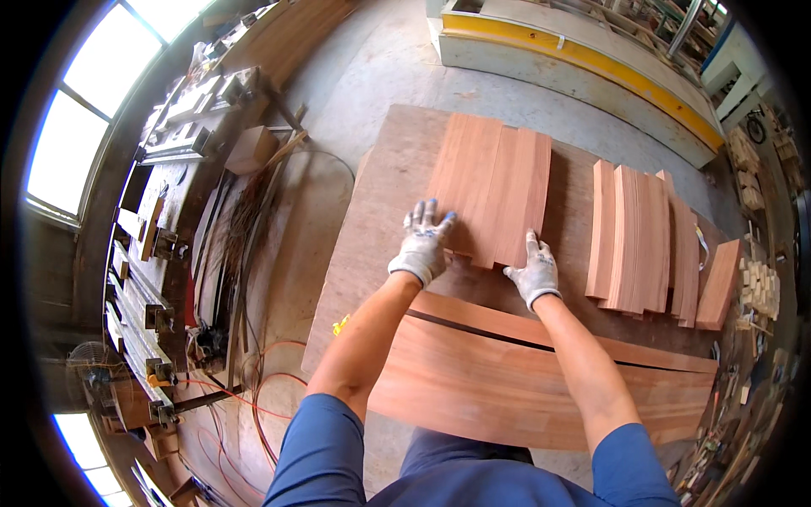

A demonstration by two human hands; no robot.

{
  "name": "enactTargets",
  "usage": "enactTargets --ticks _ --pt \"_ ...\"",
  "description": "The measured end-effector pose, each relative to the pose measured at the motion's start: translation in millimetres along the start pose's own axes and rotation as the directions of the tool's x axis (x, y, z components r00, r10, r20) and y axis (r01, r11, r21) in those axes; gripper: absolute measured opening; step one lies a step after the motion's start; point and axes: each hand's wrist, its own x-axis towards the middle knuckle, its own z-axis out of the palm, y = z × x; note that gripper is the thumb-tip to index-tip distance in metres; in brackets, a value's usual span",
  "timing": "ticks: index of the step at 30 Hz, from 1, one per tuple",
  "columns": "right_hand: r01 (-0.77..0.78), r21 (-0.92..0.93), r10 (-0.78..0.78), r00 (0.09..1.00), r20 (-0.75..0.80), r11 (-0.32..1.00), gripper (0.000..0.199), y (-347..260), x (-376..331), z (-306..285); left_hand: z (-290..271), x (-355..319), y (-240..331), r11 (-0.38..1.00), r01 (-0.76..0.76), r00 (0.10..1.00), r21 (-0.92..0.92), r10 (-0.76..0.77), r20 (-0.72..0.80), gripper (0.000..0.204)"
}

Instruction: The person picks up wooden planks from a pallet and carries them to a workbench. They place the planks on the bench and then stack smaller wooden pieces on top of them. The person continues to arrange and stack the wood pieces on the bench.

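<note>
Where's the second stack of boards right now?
In the head view the second stack of boards lies on the worktable, to the right of the boards under both hands, just beyond the right hand.

two gloved hands (422, 245), two stacks of reddish boards (494, 190) (one under both hands).

A bare concrete floor (380, 59) was lit by daylight from large windows (80, 110) on the left. A cluttered workbench (182, 169) was set beneath them. A yellow-edged machine bed (583, 55) was positioned at the far side.
</note>
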Motion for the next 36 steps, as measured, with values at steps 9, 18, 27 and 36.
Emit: enactTargets --ticks 9,18,27,36 --pt "0.046 -0.031 -0.046 0.999 -0.011 0.998 0.106 7 1 5 31 10 35 0.964 -0.264 0.963 0.008 0.263 0.053 0.077" --pt "0.004 -0.073 -0.002 1.0 0.022 0.997 0.107 -1 -3 0 35 11 42 0.972 -0.222 0.975 0.071 0.219 0.038 0.071" --pt "-0.057 -0.102 0.072 0.986 0.147 0.993 0.108 -16 -4 -23 40 14 51 0.985 -0.17 0.985 0.013 0.17 0.029 0.05" --pt "0.078 -0.11 -0.025 0.909 0.415 0.991 0.088 -8 -20 -67 17 -9 67 0.985 -0.171 0.972 -0.029 0.173 0.157 0.057"
